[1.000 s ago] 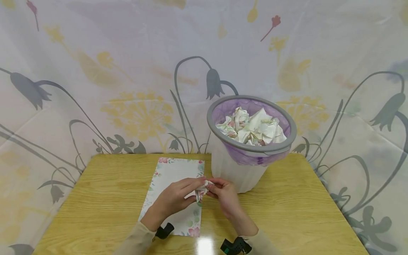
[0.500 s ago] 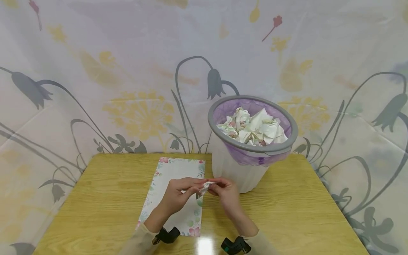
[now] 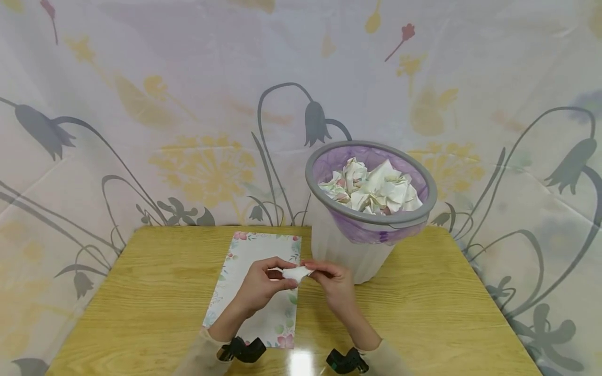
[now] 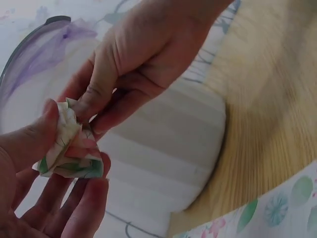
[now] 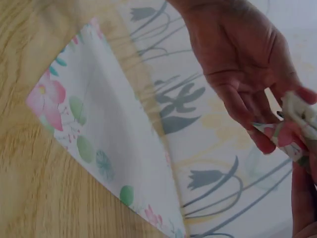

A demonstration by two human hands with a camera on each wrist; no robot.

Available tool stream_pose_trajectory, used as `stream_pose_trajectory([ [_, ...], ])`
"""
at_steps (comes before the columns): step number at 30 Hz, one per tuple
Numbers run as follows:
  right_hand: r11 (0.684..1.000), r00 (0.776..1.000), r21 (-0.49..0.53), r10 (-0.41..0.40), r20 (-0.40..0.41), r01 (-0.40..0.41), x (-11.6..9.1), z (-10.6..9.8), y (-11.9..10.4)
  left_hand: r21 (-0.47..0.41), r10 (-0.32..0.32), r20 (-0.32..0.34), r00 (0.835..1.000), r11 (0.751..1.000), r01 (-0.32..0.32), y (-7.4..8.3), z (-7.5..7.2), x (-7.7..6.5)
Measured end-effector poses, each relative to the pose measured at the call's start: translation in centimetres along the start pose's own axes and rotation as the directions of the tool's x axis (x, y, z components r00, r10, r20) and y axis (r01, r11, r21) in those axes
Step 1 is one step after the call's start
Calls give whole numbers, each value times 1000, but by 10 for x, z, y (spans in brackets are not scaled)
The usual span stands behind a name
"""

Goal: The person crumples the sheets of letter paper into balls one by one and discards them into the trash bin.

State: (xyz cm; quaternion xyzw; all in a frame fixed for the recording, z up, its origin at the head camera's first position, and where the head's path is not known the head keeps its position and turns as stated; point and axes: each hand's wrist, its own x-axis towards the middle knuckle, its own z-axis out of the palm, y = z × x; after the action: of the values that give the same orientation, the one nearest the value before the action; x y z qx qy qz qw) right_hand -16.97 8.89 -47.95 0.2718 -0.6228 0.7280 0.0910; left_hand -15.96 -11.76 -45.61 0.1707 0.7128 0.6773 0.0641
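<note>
Paper wad (image 3: 296,273) — white in head view, pink-green print in left-wrist.

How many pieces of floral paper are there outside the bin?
2: a flat sheet on the table, and a crumpled piece held between the left hand and the right hand. More sheets could be hidden under the flat one.

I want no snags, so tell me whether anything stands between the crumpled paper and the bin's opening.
Yes: the right hand, pinching the crumpled paper, and beyond it the bin's white wall and grey rim. Nothing else visible does.
</note>
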Motion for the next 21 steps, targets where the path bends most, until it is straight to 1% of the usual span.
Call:
stream_pose_trajectory([
  [2, 998, 999, -59, 17, 39, -14, 1, -1, -2, 69, 18, -69, 997, 998, -13, -1, 1, -1],
  [4, 994, 995, -101, 48, 90, -39, 1, -2, -5, 125, 46, -122, 992, 992, -30, -2, 1, -2],
  [6, 988, 987, -126, 100, 123, -84, 3, -3, -9, 155, 85, -154, 984, 986, -61, -3, 2, -2],
  [8, 981, 979, -135, 157, 133, -140, 5, -3, -11, 172, 137, -164, 977, 979, -109, -3, 3, -3],
  [10, 969, 969, -138, 221, 111, -205, 7, -2, -12, 179, 192, -157, 969, 970, -163, -1, 5, -3],
  [12, 958, 962, -137, 262, 79, -250, 8, -2, -11, 184, 236, -143, 961, 961, -209, 6, 8, -5],
  [14, 953, 955, -99, 293, 53, -287, 8, -2, -10, 181, 263, -121, 957, 954, -239, 14, 10, -7],
  [16, 946, 946, -30, 323, 36, -322, 7, -3, -9, 157, 290, -87, 953, 949, -274, 20, 11, -10],
  [18, 936, 937, 57, 347, 37, -348, 6, -4, -9, 108, 317, -46, 947, 944, -311, 24, 11, -12],
  [19, 927, 933, 104, 358, 44, -361, 6, -4, -9, 92, 336, -32, 941, 939, -332, 24, 11, -12],
  [21, 912, 928, 171, 368, 62, -373, 5, -4, -10, 66, 383, -24, 923, 922, -381, 24, 11, -12],
])
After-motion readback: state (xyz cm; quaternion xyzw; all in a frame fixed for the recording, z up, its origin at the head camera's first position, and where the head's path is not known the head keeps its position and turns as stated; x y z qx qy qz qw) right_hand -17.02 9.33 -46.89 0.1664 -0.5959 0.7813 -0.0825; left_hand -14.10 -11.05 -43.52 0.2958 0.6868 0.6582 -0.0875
